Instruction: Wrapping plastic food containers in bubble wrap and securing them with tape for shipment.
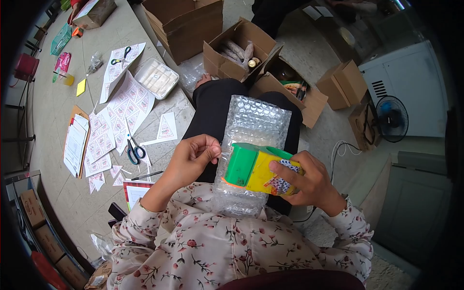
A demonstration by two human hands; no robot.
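Observation:
A bubble-wrapped package lies lengthwise across my lap. My right hand grips a green and yellow tape dispenser by its yellow body, holding it over the middle of the package. Stickers or patterned tape cover part of the yellow side. Just left of the dispenser, my left hand has thumb and forefinger pinched together on what looks like the end of a clear tape strip. The strip is hard to make out against the bubble wrap. The dispenser hides the package's middle.
Left of me are printed sheets, scissors, a lidded plastic container, a pen and a clipboard. Ahead stand open cardboard boxes, one with wrapped items. A fan is at right. Another person's hand shows far left.

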